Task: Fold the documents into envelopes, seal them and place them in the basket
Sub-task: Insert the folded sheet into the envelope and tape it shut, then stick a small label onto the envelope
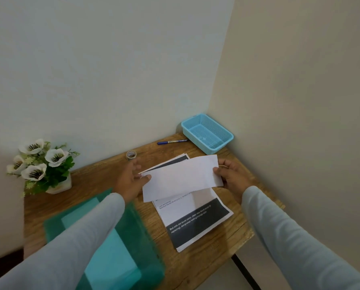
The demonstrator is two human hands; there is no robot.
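I read white print on dark band [198, 227] at near end of printed sheet [187, 208] lying on tabletop [103, 176]: "Bed with old duvet cover, clean new duvet cover (if replacing), designated folding/storage area". Above it, on white part, small dark line: "Remove the old duvet cover" (rest hidden under folded paper [181, 178]). Tiny heading over that line too small for me. Print on pen [172, 141] barrel and small mark on basket [194, 116] far rim: unreadable.
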